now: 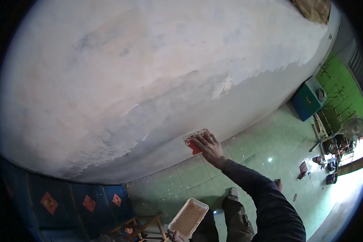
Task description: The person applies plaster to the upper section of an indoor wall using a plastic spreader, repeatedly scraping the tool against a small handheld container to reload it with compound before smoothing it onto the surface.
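Observation:
My right hand [212, 152] reaches out to the wall and grips a red spreader [194, 149] with a pale, putty-smeared edge. The spreader lies against the lower part of the wall [169, 113], my fingers spread over its back. Whitish filler covers the upper wall with an uneven edge, above a greyer band. At the bottom, my left hand [176, 236] holds the near corner of a white rectangular tub [200, 202]. Inside it is smooth beige putty [189, 218]. Part of the left hand is cut off by the frame.
A wooden stool [139, 228] stands left of the tub, near a dark blue panel [80, 205] with red diamond patterns. Pale specks dot the green tiled floor [201, 187]. At right are a teal cabinet [306, 101], a fan [353, 129] and scattered items.

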Demonstrator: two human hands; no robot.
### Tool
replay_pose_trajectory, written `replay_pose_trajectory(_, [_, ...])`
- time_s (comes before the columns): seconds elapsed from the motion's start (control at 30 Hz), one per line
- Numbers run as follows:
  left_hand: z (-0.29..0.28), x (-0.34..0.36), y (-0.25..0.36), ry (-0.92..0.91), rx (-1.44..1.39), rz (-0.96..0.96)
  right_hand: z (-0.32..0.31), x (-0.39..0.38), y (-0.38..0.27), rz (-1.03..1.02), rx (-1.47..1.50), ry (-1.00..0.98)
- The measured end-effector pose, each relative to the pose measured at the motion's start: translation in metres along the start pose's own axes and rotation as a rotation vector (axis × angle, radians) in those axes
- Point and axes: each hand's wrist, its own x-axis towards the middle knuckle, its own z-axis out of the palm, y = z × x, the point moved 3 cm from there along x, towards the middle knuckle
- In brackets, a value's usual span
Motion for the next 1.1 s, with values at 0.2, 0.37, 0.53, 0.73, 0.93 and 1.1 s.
replay_pose_trajectory(0.2, [0.05,-0.021,-0.001,-0.08,-0.042,0.049,-0.11,0.027,0.083,0.091,0.055,0.738])
replay_pose_trajectory(0.37, [0.112,-0.049,-0.033,-0.152,-0.164,0.076,-0.047,0.013,0.147,0.005,0.055,0.478])
replay_pose_trajectory(0.53, [0.164,-0.09,-0.02,-0.239,-0.244,0.033,-0.146,-0.005,0.08,-0.096,0.137,0.449])
replay_pose_trajectory(0.73, [0.182,-0.091,-0.026,-0.204,-0.119,0.079,-0.453,0.177,0.021,-0.397,-0.232,1.139])
replay_pose_trajectory(0.93, [0.179,-0.079,0.005,-0.189,-0.18,0.05,-0.41,0.183,-0.003,-0.279,-0.22,0.945])
replay_pose_trajectory(1.1, [0.131,-0.047,-0.033,-0.347,-0.364,-0.206,-0.229,0.093,0.03,-0.159,-0.085,0.537])
